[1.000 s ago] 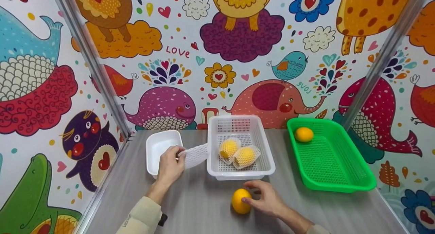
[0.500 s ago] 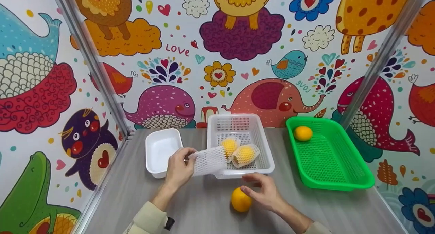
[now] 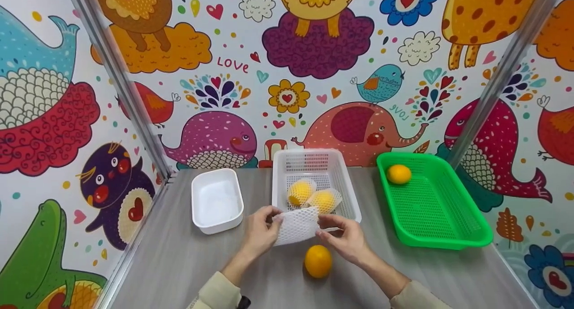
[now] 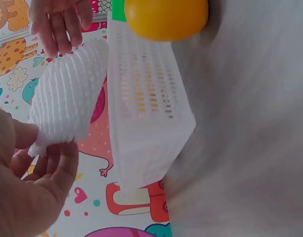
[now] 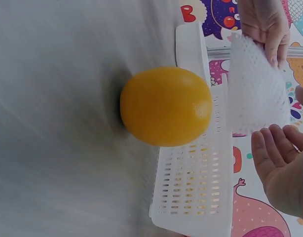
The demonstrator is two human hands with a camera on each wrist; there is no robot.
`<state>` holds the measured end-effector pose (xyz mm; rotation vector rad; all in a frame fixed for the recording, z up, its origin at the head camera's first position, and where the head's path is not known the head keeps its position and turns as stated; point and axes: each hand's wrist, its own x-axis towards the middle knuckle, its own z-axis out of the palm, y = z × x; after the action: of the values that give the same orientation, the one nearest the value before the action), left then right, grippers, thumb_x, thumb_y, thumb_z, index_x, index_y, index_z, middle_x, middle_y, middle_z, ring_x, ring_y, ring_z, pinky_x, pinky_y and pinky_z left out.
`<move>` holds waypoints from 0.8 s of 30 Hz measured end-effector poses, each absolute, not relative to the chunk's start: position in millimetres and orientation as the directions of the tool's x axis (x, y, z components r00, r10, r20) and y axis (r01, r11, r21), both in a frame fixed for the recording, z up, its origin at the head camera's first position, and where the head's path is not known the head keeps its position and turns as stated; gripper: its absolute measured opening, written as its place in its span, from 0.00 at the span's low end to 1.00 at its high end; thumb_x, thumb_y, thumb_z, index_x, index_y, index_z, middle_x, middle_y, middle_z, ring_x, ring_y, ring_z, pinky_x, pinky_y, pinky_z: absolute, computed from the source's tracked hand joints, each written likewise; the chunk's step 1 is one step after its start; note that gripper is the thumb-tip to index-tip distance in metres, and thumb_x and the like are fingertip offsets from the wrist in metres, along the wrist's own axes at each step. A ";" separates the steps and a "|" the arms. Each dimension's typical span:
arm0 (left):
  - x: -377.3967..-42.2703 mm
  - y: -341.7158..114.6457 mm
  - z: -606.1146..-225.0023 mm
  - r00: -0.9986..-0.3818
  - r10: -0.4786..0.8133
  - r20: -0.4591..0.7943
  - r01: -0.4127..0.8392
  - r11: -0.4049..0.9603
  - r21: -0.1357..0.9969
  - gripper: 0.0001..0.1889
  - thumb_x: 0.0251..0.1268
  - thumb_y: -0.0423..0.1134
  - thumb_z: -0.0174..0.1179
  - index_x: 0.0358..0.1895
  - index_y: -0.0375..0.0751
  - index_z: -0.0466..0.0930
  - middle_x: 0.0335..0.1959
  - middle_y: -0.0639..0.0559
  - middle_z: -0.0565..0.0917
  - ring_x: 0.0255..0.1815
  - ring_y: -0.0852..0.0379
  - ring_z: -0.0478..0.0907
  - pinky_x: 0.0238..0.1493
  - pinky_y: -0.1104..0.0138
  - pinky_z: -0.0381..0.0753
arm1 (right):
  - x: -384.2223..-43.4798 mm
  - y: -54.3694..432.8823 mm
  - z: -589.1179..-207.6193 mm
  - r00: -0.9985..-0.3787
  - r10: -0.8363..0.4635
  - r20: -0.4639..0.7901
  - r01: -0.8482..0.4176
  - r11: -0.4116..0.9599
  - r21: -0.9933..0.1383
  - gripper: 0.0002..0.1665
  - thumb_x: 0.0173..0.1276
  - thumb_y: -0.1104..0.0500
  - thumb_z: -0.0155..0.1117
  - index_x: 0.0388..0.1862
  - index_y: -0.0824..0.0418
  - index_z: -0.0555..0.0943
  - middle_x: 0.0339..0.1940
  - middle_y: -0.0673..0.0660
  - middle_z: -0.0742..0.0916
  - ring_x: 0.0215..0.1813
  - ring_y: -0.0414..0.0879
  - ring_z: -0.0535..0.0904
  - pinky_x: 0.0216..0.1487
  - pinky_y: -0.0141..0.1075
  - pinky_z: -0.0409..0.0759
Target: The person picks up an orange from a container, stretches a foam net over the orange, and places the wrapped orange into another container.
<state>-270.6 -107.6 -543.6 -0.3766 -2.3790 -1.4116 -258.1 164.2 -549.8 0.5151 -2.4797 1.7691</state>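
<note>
The left hand (image 3: 261, 233) pinches the net (image 3: 297, 226); the right hand (image 3: 350, 241), thumb and fingers apart, is at its 3 o'clock edge, contact unclear. From the net, one fruit (image 3: 318, 261) rests on the table (image 3: 273, 284) at 5 o'clock, the white basket (image 3: 309, 162) at 1.

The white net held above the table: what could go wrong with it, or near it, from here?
The white net could slip: only the left grip clearly pinches it, while the right grip is at its other end with thumb and fingers apart. Its mesh looks thin, so a hard pull might tear it. The yellow-orange fruit rests on the table unbraced, so a knock might roll it.
</note>
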 end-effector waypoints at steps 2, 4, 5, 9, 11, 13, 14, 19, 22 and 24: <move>-269.9 -103.2 -545.6 -0.910 0.053 0.411 0.390 0.449 0.804 0.02 0.75 0.31 0.70 0.43 0.36 0.90 0.37 0.45 0.91 0.34 0.67 0.77 0.40 0.72 0.83 | -257.9 163.3 -551.0 -0.956 -0.203 0.214 -0.267 0.286 -0.920 0.26 0.73 0.59 0.81 0.66 0.67 0.88 0.56 0.66 0.94 0.54 0.49 0.92 0.56 0.27 0.89; -269.2 -100.1 -547.0 -0.916 0.050 0.397 0.376 0.446 0.812 0.02 0.75 0.32 0.70 0.43 0.37 0.91 0.37 0.45 0.91 0.34 0.67 0.77 0.40 0.72 0.81 | -257.8 162.7 -553.3 -0.967 -0.155 0.204 -0.240 0.278 -0.930 0.27 0.72 0.60 0.81 0.67 0.66 0.88 0.57 0.66 0.93 0.55 0.51 0.91 0.55 0.26 0.88; -268.7 -98.8 -547.5 -0.919 0.050 0.391 0.370 0.450 0.813 0.02 0.75 0.32 0.70 0.43 0.37 0.91 0.37 0.45 0.91 0.34 0.67 0.77 0.39 0.72 0.81 | -258.1 162.7 -554.8 -0.969 -0.135 0.206 -0.236 0.274 -0.933 0.27 0.71 0.61 0.82 0.67 0.67 0.88 0.57 0.66 0.93 0.55 0.51 0.91 0.55 0.26 0.88; -267.6 -94.9 -549.8 -0.922 0.056 0.382 0.362 0.471 0.805 0.02 0.75 0.33 0.71 0.44 0.38 0.91 0.36 0.47 0.91 0.33 0.67 0.75 0.39 0.73 0.79 | -259.4 163.4 -559.2 -0.976 -0.087 0.202 -0.217 0.245 -0.945 0.25 0.70 0.64 0.81 0.64 0.68 0.88 0.58 0.68 0.93 0.54 0.49 0.91 0.54 0.27 0.88; -267.4 -92.7 -551.0 -0.922 0.064 0.381 0.365 0.470 0.804 0.02 0.74 0.32 0.71 0.44 0.38 0.91 0.36 0.47 0.91 0.33 0.68 0.74 0.39 0.73 0.78 | -259.3 164.3 -559.8 -0.976 -0.094 0.196 -0.212 0.222 -0.952 0.22 0.70 0.65 0.80 0.61 0.71 0.89 0.55 0.70 0.94 0.51 0.44 0.91 0.53 0.28 0.89; -267.4 -90.2 -551.7 -0.924 0.066 0.376 0.362 0.462 0.810 0.02 0.73 0.31 0.70 0.43 0.37 0.91 0.35 0.47 0.90 0.32 0.69 0.74 0.39 0.74 0.77 | -258.8 165.0 -559.8 -0.979 -0.101 0.175 -0.192 0.195 -0.962 0.20 0.71 0.66 0.79 0.59 0.73 0.89 0.53 0.71 0.94 0.47 0.39 0.90 0.52 0.27 0.88; -267.3 -88.9 -551.9 -0.926 0.068 0.371 0.360 0.453 0.815 0.02 0.73 0.31 0.70 0.43 0.37 0.91 0.35 0.47 0.90 0.32 0.69 0.73 0.38 0.74 0.77 | -258.8 165.1 -559.6 -0.981 -0.108 0.162 -0.180 0.181 -0.967 0.19 0.72 0.66 0.78 0.58 0.74 0.89 0.52 0.71 0.94 0.46 0.37 0.89 0.51 0.27 0.88; -266.4 -81.3 -556.2 -0.925 0.076 0.371 0.370 0.393 0.842 0.02 0.72 0.28 0.70 0.42 0.35 0.91 0.33 0.43 0.90 0.29 0.69 0.73 0.36 0.75 0.76 | -258.5 166.2 -560.3 -0.985 -0.147 0.091 -0.111 0.139 -0.984 0.16 0.79 0.65 0.72 0.57 0.77 0.88 0.49 0.71 0.93 0.42 0.36 0.85 0.47 0.26 0.84; -265.3 -78.3 -559.6 -0.926 0.091 0.366 0.374 0.352 0.858 0.02 0.71 0.28 0.70 0.42 0.34 0.91 0.34 0.41 0.91 0.29 0.69 0.73 0.36 0.76 0.76 | -257.1 166.9 -561.7 -0.985 -0.154 0.074 -0.096 0.140 -0.986 0.15 0.82 0.64 0.70 0.56 0.76 0.88 0.46 0.69 0.93 0.41 0.37 0.84 0.46 0.27 0.83; -264.5 -77.5 -560.6 -0.933 0.097 0.346 0.358 0.344 0.868 0.03 0.71 0.28 0.69 0.43 0.34 0.91 0.35 0.41 0.91 0.29 0.69 0.73 0.35 0.76 0.75 | -256.1 167.5 -562.1 -0.987 -0.148 0.058 -0.079 0.141 -0.987 0.15 0.82 0.63 0.69 0.55 0.76 0.88 0.46 0.67 0.93 0.41 0.38 0.84 0.46 0.28 0.83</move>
<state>-264.5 -77.5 -560.6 -0.4106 -2.3740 -1.6250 -256.1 167.5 -562.1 0.2404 -2.4123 2.0805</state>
